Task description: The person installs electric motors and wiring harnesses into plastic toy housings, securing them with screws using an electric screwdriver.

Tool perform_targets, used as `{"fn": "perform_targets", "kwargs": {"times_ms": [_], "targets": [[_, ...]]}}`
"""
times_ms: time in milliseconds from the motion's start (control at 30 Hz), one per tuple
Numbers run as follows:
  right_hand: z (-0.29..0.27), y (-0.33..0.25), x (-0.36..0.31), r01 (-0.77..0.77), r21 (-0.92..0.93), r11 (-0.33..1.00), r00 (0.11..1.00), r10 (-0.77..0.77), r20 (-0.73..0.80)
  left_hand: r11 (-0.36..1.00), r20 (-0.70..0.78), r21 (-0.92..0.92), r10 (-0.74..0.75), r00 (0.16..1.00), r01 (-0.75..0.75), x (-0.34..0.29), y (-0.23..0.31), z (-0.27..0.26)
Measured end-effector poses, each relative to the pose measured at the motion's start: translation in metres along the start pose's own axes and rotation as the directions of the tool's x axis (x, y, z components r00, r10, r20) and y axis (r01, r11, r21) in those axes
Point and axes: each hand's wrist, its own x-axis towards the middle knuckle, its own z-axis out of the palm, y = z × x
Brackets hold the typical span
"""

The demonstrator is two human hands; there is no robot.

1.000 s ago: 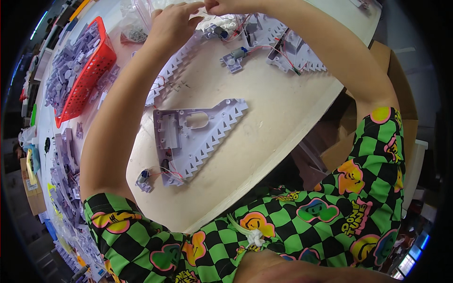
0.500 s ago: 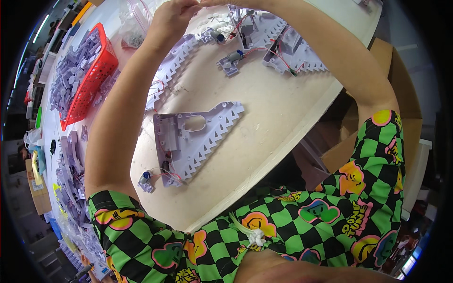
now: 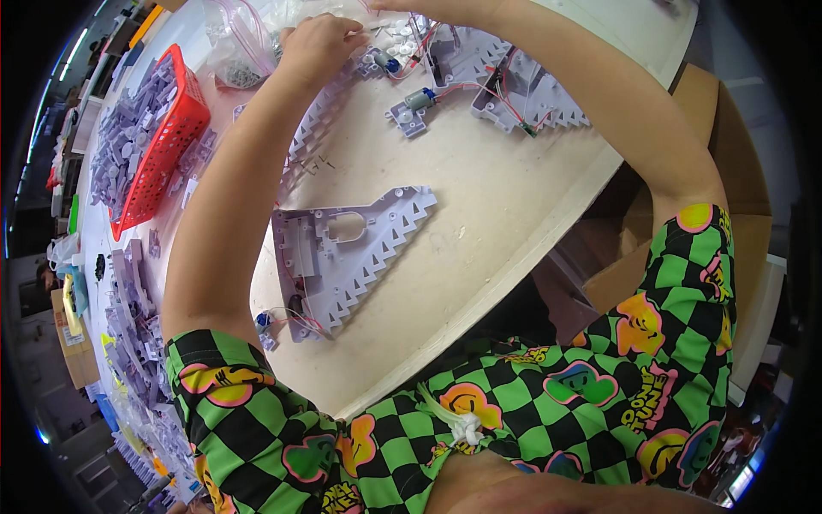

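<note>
My left hand [image 3: 321,44] is over the far part of the table, its fingers loosely bent and apart, with nothing visible in them. Under it lies a toothed lavender plastic shell [image 3: 318,118], partly hidden by my forearm. My right hand [image 3: 409,5] is mostly cut off by the top edge; its fingers are hard to see, above small white plastic parts [image 3: 402,36]. Nearby is a small blue-ended motor [image 3: 419,100] in a plastic mount, wired to another toothed shell [image 3: 535,90]. Closer to me a toothed triangular shell [image 3: 342,265] lies hollow side up, wires inside, a small motor [image 3: 264,321] beside it.
A red perforated basket [image 3: 163,163] heaped with lavender parts stands at the left. Behind it is a clear bag [image 3: 240,68] of small metal pieces. More plastic parts [image 3: 133,317] pile up at left, a few screws [image 3: 322,163] lie mid-table, and a cardboard box [image 3: 728,171] stands right.
My hands were together at the top edge and are now apart. The left has come down and nearer me; the right remains at the top edge.
</note>
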Motion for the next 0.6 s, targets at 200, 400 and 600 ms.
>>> {"fn": "perform_targets", "kwargs": {"times_ms": [200,400,600], "targets": [[-0.007,-0.005,-0.014,0.029,-0.063,0.998,1.000,-0.028,0.015,1.000,0.048,0.025,0.015,0.999,-0.016,-0.008,0.012,-0.001],[0.007,-0.034,-0.012,0.041,-0.041,0.998,0.998,-0.043,-0.041,0.997,-0.117,-0.014,0.068,0.991,-0.070,-0.022,-0.005,0.001],[-0.004,-0.117,-0.043,0.087,0.144,0.986,0.996,-0.086,-0.016,0.961,-0.396,-0.149,0.158,0.904,-0.233,-0.115,-0.023,-0.076]]}}
